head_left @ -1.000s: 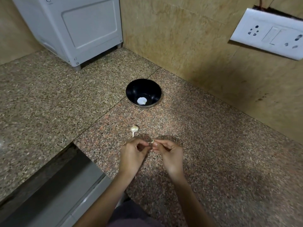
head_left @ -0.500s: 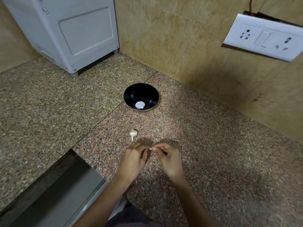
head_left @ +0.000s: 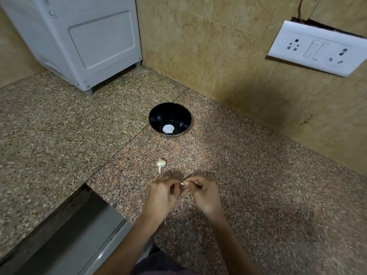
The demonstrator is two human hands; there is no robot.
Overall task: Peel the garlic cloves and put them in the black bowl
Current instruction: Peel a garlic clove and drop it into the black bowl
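Observation:
A black bowl [head_left: 156, 116] stands on the granite counter near the wall, with one white peeled piece [head_left: 168, 129] on its bottom. Nearer to me, a small garlic piece with a stem [head_left: 160, 164] lies on the counter. Just below it my left hand [head_left: 161, 197] and my right hand [head_left: 202, 192] meet fingertip to fingertip. Both pinch a small garlic clove [head_left: 182, 183], of which only a pale tip shows between the fingers.
A white appliance [head_left: 83, 42] stands at the back left on the counter. A tiled wall runs along the back right and carries a switch and socket plate [head_left: 317, 49]. A recessed metal sink edge [head_left: 75, 231] lies at the lower left.
The camera view has shifted a little, so the bowl and garlic sit lower in frame. Both hands stay together on the clove, with only small finger movement.

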